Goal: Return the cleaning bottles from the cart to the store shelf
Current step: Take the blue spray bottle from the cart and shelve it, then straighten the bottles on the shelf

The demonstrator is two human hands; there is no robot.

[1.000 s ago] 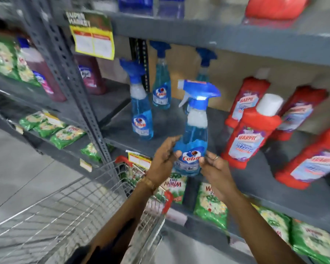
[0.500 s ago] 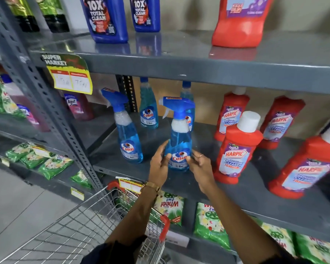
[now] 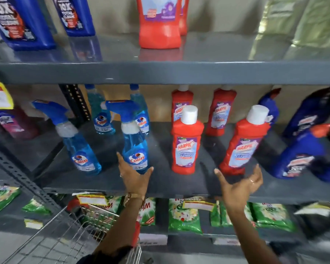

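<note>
The spray bottle is see-through blue with a blue top. The Harpic bottle is red with a white cap. The shelf is grey.

In front of me stands grey metal shelving on a perforated angle-iron upright, boards glossy under soft overhead light. Behind it runs a tan wall; pale grey floor shows at lower left.

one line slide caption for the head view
Both hands, left hand and right hand, open in front of a blue spray bottle standing on the grey shelf.
</note>
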